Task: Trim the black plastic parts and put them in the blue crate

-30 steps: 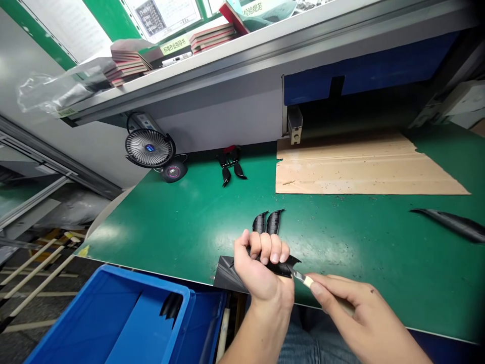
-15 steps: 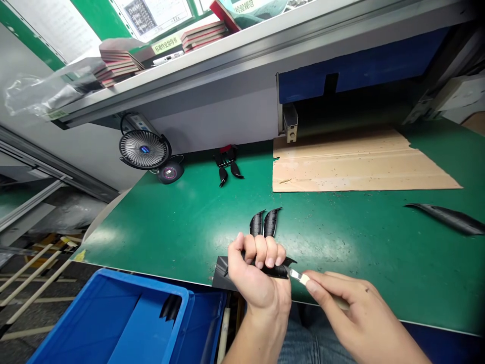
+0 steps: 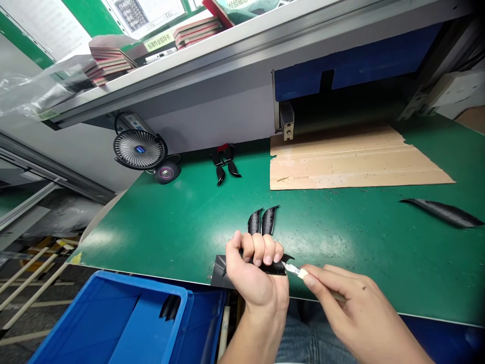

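My left hand [image 3: 255, 285] is closed, palm up, around a black curved plastic part [image 3: 276, 268]. The part's pointed end sticks out to the right of the fingers, while its middle is hidden. In a pinch, my right hand [image 3: 350, 301] holds a craft knife [image 3: 297, 270] with a short metal blade. The blade tip is at the part's right end, seemingly touching its edge. Just beyond my left fingers lie two similar curved black pieces [image 3: 269, 220] side by side. A dark flat block [image 3: 220, 273] lies at the table edge, left of my left wrist.
On the green table [image 3: 182, 217] are a small fan [image 3: 140, 149], several black parts [image 3: 226, 164] at the back, a cardboard sheet [image 3: 352, 162] and a long black piece [image 3: 443, 212] at right. A blue bin [image 3: 102, 313] stands below left. A shelf [image 3: 227, 50] overhangs the back.
The knife blade has moved slightly against the end of the black part. My left hand keeps its grip. The whole view has shifted a little.
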Action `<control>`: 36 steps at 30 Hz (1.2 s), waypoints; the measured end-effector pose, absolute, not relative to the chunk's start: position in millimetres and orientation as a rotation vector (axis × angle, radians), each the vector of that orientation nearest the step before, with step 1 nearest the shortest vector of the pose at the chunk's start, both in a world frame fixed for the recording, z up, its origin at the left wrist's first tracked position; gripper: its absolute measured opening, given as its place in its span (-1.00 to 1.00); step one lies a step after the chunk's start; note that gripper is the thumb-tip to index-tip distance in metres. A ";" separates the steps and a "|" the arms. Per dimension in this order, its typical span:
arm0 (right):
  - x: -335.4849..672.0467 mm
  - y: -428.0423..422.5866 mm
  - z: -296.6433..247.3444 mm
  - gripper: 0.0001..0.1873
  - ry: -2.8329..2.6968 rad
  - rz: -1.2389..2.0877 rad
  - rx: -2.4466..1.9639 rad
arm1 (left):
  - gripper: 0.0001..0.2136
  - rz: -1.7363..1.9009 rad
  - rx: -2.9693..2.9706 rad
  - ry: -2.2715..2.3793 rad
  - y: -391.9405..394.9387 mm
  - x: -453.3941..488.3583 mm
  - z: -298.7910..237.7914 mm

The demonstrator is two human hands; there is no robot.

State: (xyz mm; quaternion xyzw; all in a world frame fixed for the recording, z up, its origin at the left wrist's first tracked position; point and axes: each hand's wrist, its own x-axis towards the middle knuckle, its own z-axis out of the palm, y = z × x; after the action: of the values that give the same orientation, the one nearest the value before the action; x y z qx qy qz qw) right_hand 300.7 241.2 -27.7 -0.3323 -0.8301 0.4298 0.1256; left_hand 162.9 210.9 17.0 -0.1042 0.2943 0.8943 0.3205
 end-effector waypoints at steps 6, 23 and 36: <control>303.9 244.8 -40.4 -0.70 -2.493 1.090 -0.883 | -0.58 2.345 -0.306 0.785 211.5 161.8 16.5; 302.5 245.7 -29.9 -0.63 -2.374 1.312 -0.797 | -0.57 2.353 -0.277 0.750 211.2 159.7 22.1; 306.9 244.3 -43.9 -0.72 -2.432 1.052 -0.801 | -0.58 2.349 -0.238 0.801 209.5 163.3 21.1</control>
State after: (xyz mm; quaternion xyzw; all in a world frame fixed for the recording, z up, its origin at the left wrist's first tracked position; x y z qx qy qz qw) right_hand 306.9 244.3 -43.9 -0.2844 -0.8632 0.3735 0.1856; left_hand 163.3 209.5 21.1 -0.0905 0.3047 0.8930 0.3185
